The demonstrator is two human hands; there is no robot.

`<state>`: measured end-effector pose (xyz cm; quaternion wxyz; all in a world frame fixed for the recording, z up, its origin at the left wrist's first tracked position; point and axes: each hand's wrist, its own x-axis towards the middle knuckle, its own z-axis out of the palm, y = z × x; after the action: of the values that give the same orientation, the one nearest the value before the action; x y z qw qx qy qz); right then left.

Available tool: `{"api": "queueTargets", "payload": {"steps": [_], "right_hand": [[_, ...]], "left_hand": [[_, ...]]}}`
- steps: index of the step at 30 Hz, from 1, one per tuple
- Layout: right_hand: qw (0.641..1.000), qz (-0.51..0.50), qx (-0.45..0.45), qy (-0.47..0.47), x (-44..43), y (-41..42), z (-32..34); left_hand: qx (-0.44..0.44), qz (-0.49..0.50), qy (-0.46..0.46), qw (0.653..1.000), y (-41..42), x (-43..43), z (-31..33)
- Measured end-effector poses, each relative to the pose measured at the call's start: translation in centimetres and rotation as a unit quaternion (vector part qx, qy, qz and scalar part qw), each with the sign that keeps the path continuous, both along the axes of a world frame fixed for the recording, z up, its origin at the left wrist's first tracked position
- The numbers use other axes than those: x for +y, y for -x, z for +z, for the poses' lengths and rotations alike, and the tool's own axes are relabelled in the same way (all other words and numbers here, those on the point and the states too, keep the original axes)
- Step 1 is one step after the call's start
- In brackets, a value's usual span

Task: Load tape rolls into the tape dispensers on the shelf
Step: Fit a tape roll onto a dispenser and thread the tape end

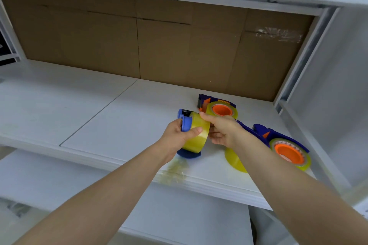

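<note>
A blue tape dispenser (185, 120) is lifted just above the white shelf (111, 121), with a yellowish clear tape roll (196, 137) sitting on its blue hub. My left hand (177, 137) grips the dispenser and roll from the left, thumb on the roll. My right hand (221, 131) holds the roll's right side, fingers curled around it. Two blue and orange dispensers lie on the shelf with rolls on their orange hubs: one behind my hands (221, 108), one at the right (286, 149). A loose tape roll (235, 160) lies partly under my right forearm.
Brown cardboard (159, 45) lines the shelf's back. A grey metal post (306, 61) stands at the right. A crumpled bit of clear tape (175, 171) sticks at the shelf's front edge. A lower shelf (79, 175) lies beneath.
</note>
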<state>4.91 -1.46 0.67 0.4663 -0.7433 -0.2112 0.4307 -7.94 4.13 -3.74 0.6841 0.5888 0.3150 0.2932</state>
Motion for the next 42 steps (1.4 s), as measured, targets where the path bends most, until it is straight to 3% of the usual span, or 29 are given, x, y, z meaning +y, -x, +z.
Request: {"api": "queueTargets", "payload": {"steps": [3,5,8,12,18,21,24,28,30,32,35,39,42], "right_hand": [[0.992,-0.010,0.118,-0.045,0.1,0.2,0.0],[0.988,-0.015,0.147,-0.054,0.1,-0.1,0.3],[0.994,-0.026,0.095,-0.054,0.1,-0.2,1.2],[0.988,-0.114,0.009,-0.104,0.4,0.1,2.3],[0.951,-0.223,0.124,-0.173,0.5,1.9,1.8],[0.937,-0.251,0.113,-0.216,0.1,2.6,1.8],[0.931,-0.246,0.075,-0.259,-1.2,2.2,2.9],[0.947,-0.196,0.017,-0.253,-1.7,0.3,4.3],[0.960,-0.152,0.053,-0.229,-1.5,-0.9,4.1],[0.971,-0.048,0.120,-0.203,-1.3,-1.9,3.7],[0.975,0.096,0.142,-0.139,-0.8,-1.9,3.1],[0.981,0.060,0.128,-0.131,0.4,-1.6,2.5],[0.986,-0.053,0.073,-0.143,1.0,-1.4,2.5]], "left_hand": [[-0.022,0.021,0.042,0.999,0.1,0.2,0.4],[-0.029,0.059,0.063,0.996,0.0,0.6,0.7],[-0.033,0.082,0.031,0.996,-0.1,0.7,1.1],[-0.025,0.080,-0.026,0.996,-0.8,-0.3,1.6],[-0.048,0.153,-0.049,0.986,-2.5,-1.6,2.5],[-0.070,0.186,-0.042,0.979,-2.8,-1.4,3.1],[-0.101,0.217,0.034,0.970,-1.7,0.2,3.5],[-0.100,0.181,0.069,0.976,-0.3,1.4,3.2],[-0.083,0.170,0.076,0.979,-0.4,1.6,2.9],[-0.079,0.159,0.099,0.979,-0.5,1.4,3.1],[-0.088,0.091,0.119,0.985,-0.3,1.1,3.0],[-0.118,-0.025,0.057,0.991,-0.1,0.4,3.3],[-0.110,-0.062,0.004,0.992,0.3,-0.1,3.4]]}}
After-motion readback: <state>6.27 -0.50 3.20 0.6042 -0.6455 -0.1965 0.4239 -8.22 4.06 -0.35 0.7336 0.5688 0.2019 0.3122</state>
